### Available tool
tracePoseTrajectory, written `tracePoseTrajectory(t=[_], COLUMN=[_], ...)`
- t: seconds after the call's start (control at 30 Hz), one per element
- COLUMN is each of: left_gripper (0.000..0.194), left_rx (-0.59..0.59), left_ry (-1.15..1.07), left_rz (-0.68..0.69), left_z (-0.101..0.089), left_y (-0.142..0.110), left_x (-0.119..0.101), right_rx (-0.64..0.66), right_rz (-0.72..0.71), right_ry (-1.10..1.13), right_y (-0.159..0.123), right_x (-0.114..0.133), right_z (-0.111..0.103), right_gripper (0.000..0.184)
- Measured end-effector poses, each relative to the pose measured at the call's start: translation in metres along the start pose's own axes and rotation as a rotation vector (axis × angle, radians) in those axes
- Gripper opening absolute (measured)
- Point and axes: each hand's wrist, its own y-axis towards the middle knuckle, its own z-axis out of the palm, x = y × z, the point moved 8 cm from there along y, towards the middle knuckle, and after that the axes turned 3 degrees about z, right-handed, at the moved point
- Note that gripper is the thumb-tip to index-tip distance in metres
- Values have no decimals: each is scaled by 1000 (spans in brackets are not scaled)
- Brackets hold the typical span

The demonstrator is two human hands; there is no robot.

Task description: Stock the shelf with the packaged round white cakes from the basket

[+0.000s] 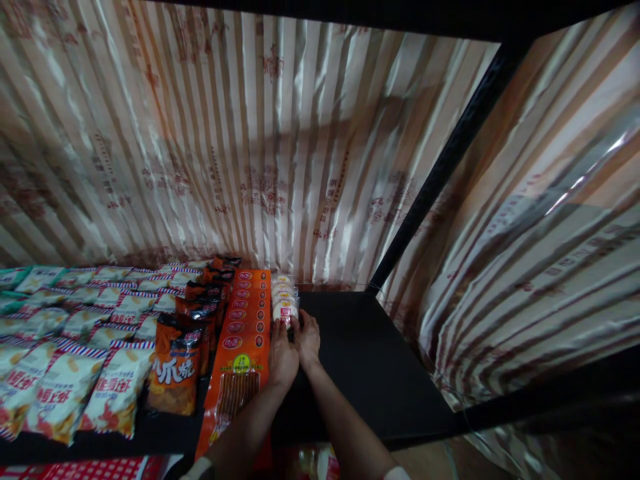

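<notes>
A short row of small clear-wrapped packets with round white contents (284, 293) runs back toward the rear sheet. The front white snack packet (285, 313) has a red-and-white label and stands upright. My left hand (283, 357) closes on its lower left edge, and my right hand (307, 337) grips its right side. Both hands are close together, so the packet's bottom is hidden by the fingers. Just left of them lie overlapping orange strip packs (237, 360) with brown sticks showing through a front window; my left forearm crosses over their near end.
Orange-and-black snack bags (173, 373) and rows of white snack bags (65, 393) fill the shelf's left side. The black shelf board (370, 373) extends right to a dark slanting post (430, 193). Pleated printed sheeting (300, 147) hangs behind. More packages (310, 460) show below the front edge.
</notes>
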Motion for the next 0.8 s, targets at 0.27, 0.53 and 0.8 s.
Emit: tracePoseTrajectory(t=[0.27, 0.53, 0.8], left_gripper=[57, 41, 28], left_rx=[-10, 61, 101], left_ry=[-28, -15, -87], left_rz=[20, -43, -11], left_z=[-5, -10, -3], left_y=[-11, -41, -84], left_x=[-9, -12, -6], right_rx=[-65, -31, -9], right_rz=[-17, -27, -9], right_ry=[18, 47, 165], right_y=[-14, -47, -93], right_x=[-5, -7, -12], right_z=[-13, -29, -47], right_gripper=[41, 40, 37])
